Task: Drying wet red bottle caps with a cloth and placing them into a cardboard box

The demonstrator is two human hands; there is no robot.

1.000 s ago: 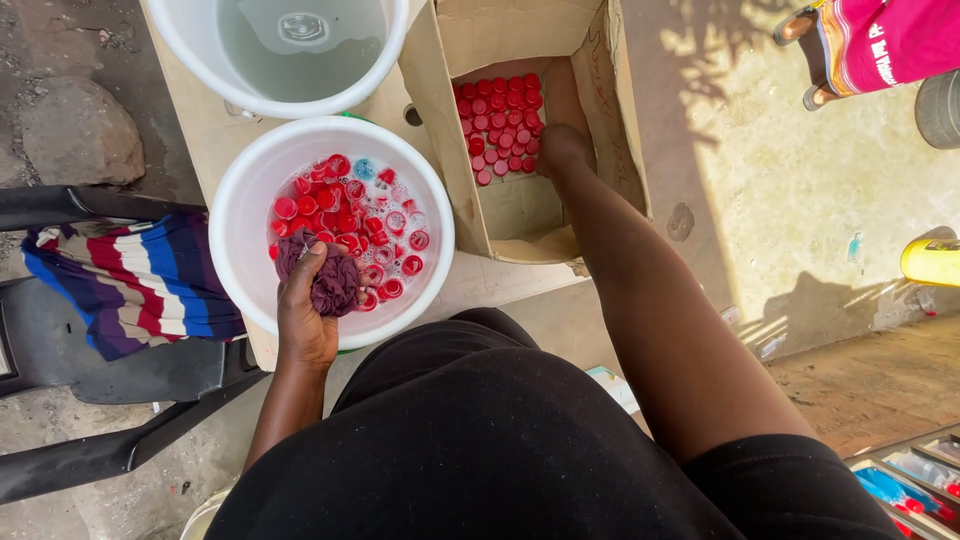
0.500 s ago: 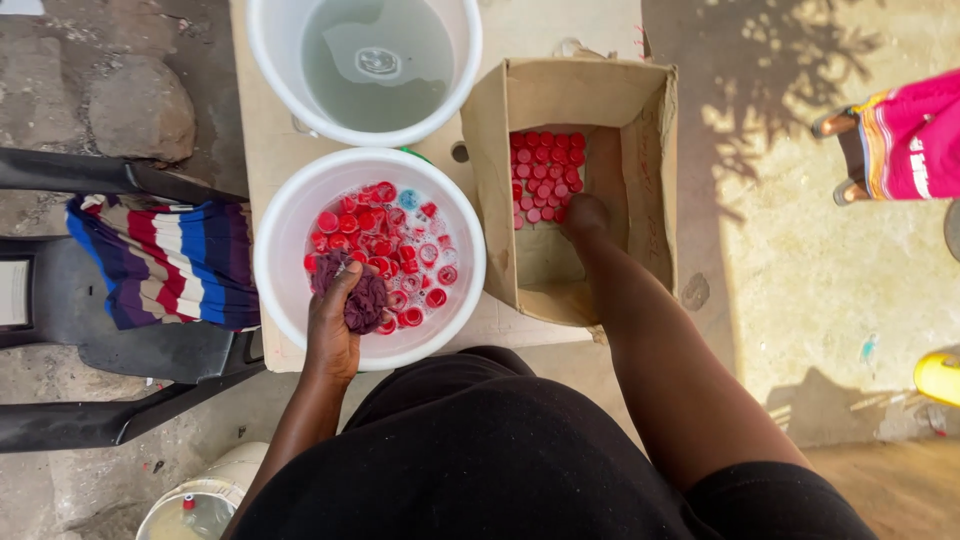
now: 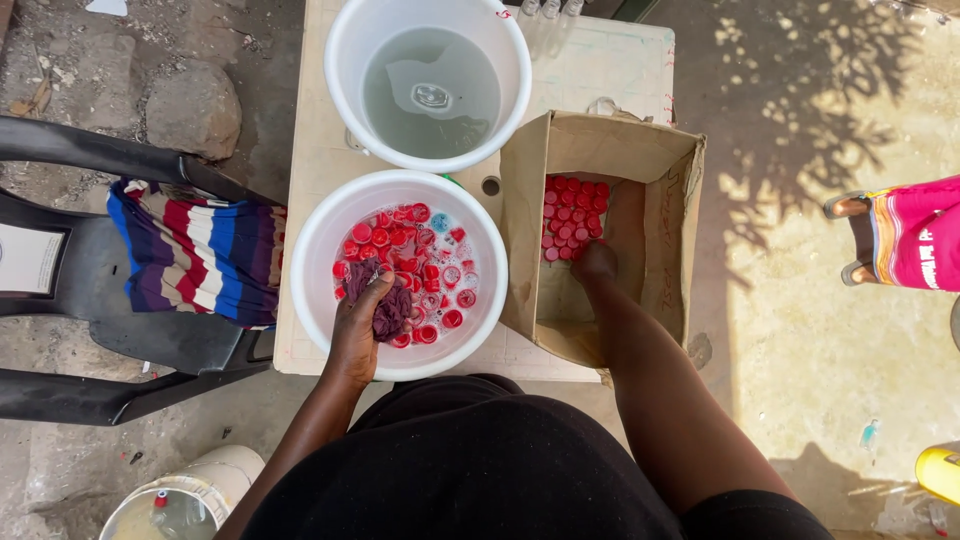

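Outdoors, on bare sunlit ground, a pale square table carries everything. At its left side stands a black plastic chair with a striped cloth of blue, red and white lying on the seat. At the right edge of the view another person in a pink garment stands well apart.

On the right edge of the table sits an open brown cardboard box. At the far edge is a white plastic bucket of clear water, and at the near edge a white round basin of soapy water; these 2 are touching.

The left hand reaches over the near-left rim of the basin, its fingers pressed together around a dark purple rag. The rag rests on the red plastic bottle caps floating in the basin. The right hand is down inside the box, just at the near side of a second heap of red caps at the far end. If its fingers are spread or closed I cannot tell.

I judge the step in hand is rubbing caps with the rag. Taking more caps from the box would call for the right fingers to close on them and clear the box wall.

Compared with 0.5 s ago, both hands keep their places; only the view has shifted a little.
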